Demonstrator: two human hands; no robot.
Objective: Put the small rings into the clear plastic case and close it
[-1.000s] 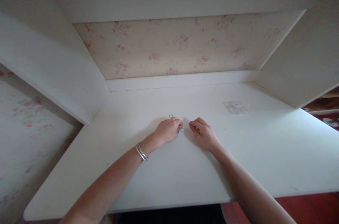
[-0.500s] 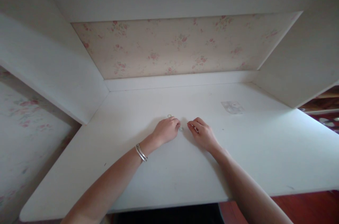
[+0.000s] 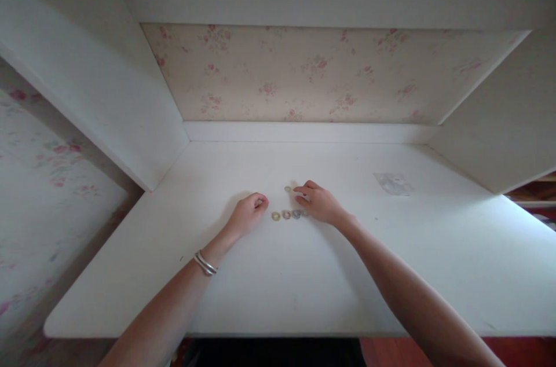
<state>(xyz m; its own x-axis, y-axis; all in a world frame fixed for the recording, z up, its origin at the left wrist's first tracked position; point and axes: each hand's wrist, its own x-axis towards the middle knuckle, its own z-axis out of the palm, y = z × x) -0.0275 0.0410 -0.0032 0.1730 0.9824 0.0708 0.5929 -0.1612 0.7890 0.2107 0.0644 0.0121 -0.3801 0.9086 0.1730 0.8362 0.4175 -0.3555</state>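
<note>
Three small rings lie side by side in a row on the white desk: a yellowish ring, a pinkish ring and a grey-blue ring. A pale ring at the row's right end is partly covered by my right hand. That hand's thumb and forefinger are apart, with the forefinger tip just right of another pale ring farther back. My left hand rests on the desk left of the row, fingers curled in to the thumb, with nothing visible in them.
A clear plastic bag lies flat at the right of the white desk. White panels rise on the left and right, and a shelf hangs over the back. Floral wallpaper covers the wall behind.
My left hand has drawn left, away from the rings, uncovering the row. My right hand has opened its pinch and reaches toward the ring at the back. The view has shifted slightly.
</note>
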